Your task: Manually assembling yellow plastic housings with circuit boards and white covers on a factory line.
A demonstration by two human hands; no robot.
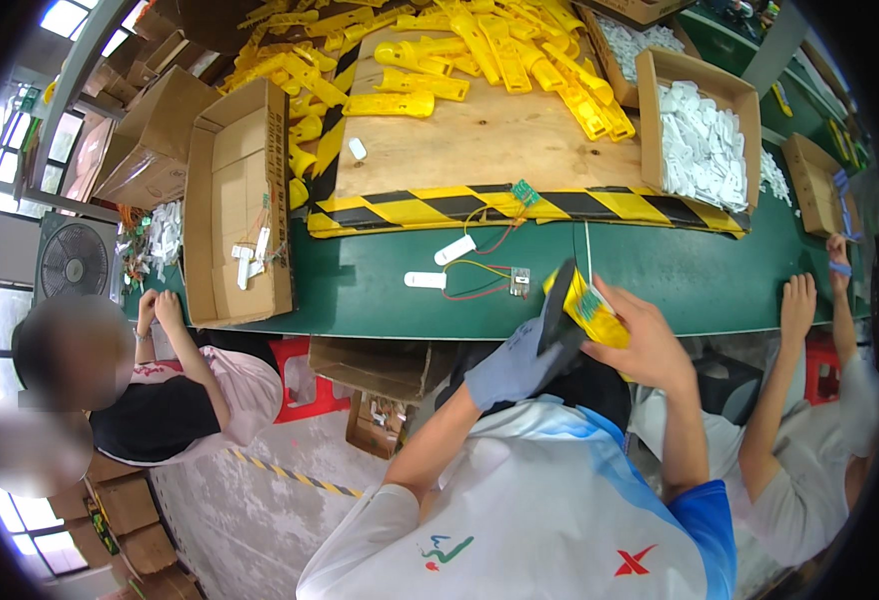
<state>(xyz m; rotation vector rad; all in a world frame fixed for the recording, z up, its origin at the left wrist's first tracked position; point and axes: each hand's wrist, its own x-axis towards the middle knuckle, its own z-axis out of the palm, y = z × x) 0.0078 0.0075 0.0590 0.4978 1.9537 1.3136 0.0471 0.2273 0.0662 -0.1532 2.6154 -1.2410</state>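
Note:
My left hand [520,365], in a grey glove with dark fingers, grips a yellow plastic shell [600,324] at the table's front edge. My bare right hand [650,340] closes on the same shell from the other side, its thumb near the lower end. Inside the shell shows a small green part, probably a circuit board; a thin white strip [589,250] rises from it. On the green table [360,270] just left lie two white plastic pieces, [426,280] and another white piece [455,250], wired to small circuit boards: one board [521,281] and a green board [525,193].
Many yellow shells [505,55] heap on a wooden board edged with striped tape [560,204]. A carton of white parts [700,140] stands right, an open carton [235,190] left. Other people's hands rest on the table at both sides: a left person's hands [165,308], a right person's hand [798,300].

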